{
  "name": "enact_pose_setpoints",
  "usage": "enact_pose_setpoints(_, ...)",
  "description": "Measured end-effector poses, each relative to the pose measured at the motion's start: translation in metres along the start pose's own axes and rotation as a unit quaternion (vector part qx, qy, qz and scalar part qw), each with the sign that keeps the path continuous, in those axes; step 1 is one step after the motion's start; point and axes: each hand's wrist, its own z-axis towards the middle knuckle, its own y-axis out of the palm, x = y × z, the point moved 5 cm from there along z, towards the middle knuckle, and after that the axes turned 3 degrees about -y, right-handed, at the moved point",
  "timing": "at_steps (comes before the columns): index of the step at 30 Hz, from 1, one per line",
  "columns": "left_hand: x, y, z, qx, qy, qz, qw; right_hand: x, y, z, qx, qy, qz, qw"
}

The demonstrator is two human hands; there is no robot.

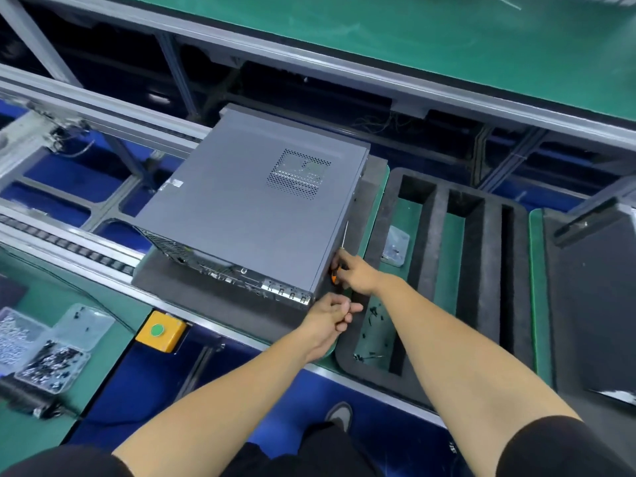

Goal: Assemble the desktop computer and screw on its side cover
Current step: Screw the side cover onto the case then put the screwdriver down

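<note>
A grey desktop computer case lies on its side on a dark foam pad, with the side cover and its vent grille facing up. My right hand grips a screwdriver with an orange handle, whose thin shaft runs up along the case's right rear edge. My left hand is at the case's near right corner with fingers curled; whether it pinches a screw I cannot tell.
A black foam tray with long slots lies to the right, with loose black screws and a small clear bag in it. Clear screw boxes sit at the left, beside a yellow box with a green button. Conveyor rails run behind.
</note>
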Motion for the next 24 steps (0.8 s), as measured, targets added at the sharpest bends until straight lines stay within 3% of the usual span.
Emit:
enact_pose_setpoints(3, -0.006, -0.010, -0.008, -0.020, -0.018, 0.006, 1.000, -0.005, 0.013, -0.008, 0.035, 0.021, -0.016, 0.999)
enact_pose_setpoints(8, -0.001, -0.031, -0.027, -0.060, -0.038, 0.084, 0.994, 0.003, 0.041, -0.041, 0.192, 0.108, 0.093, 0.971)
enact_pose_setpoints(13, 0.016, -0.051, -0.049, -0.106, -0.037, 0.142, 0.983, -0.009, 0.062, -0.080, 0.323, 0.170, 0.140, 0.920)
enact_pose_setpoints(18, 0.050, -0.086, -0.072, -0.093, -0.003, 0.153, 0.984, -0.037, 0.094, -0.113, 0.448, 0.184, 0.177, 0.857)
enact_pose_setpoints(24, 0.085, -0.140, -0.089, -0.061, 0.044, 0.140, 0.987, -0.077, 0.159, -0.140, 0.538, 0.219, 0.128, 0.804)
